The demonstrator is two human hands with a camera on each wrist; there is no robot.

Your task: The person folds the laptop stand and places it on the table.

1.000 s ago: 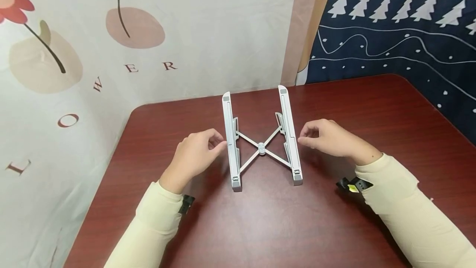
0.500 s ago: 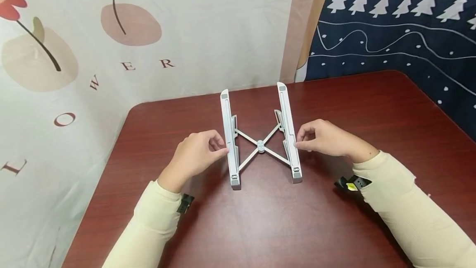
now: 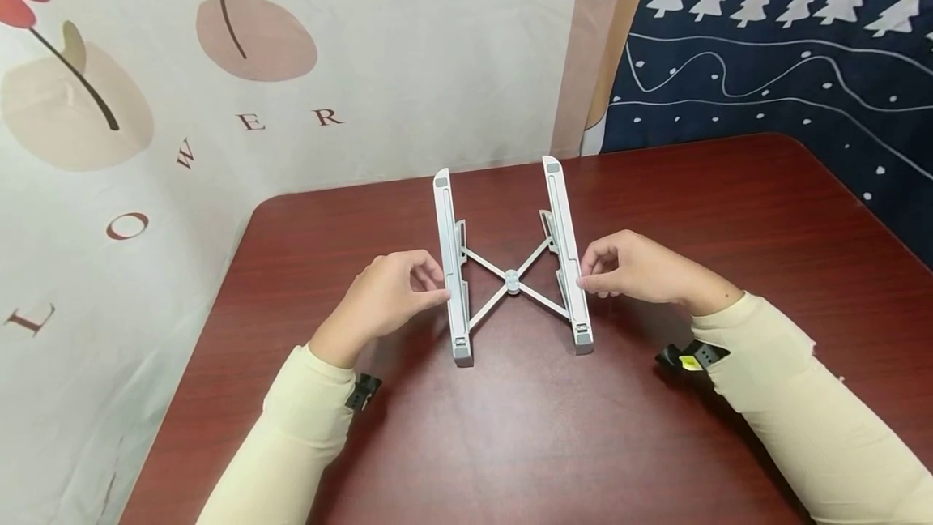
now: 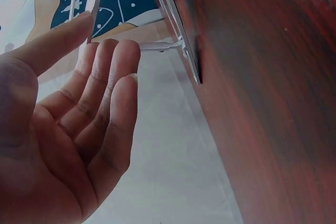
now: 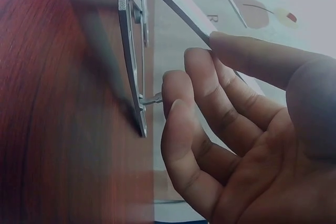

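Observation:
A silver folding laptop stand [image 3: 513,282] stands opened out on the table, its two long sloping rails joined by crossed bars with a round hub. My left hand [image 3: 382,294] pinches the outer edge of the left rail [image 3: 447,233], thumb on its upper face. On the opposite side, my right hand [image 3: 637,268] holds the right rail [image 3: 564,225] the same way. In the left wrist view, the thumb [image 4: 63,38] lies against the rail and the other fingers curl beneath. The right wrist view shows the right thumb [image 5: 257,59] at the rail's edge, fingers bent below.
The stand rests on a dark red wooden table [image 3: 525,436] with rounded far corners. Behind it hangs a pale cloth [image 3: 437,47] with flower prints and letters. A navy cloth [image 3: 773,79] with white trees borders the right side. Black straps [image 3: 363,391] circle both wrists.
Both thumbs have come in from beside the stand onto the upper faces of its rails. The stand keeps its shape and place; the head view has shifted slightly.

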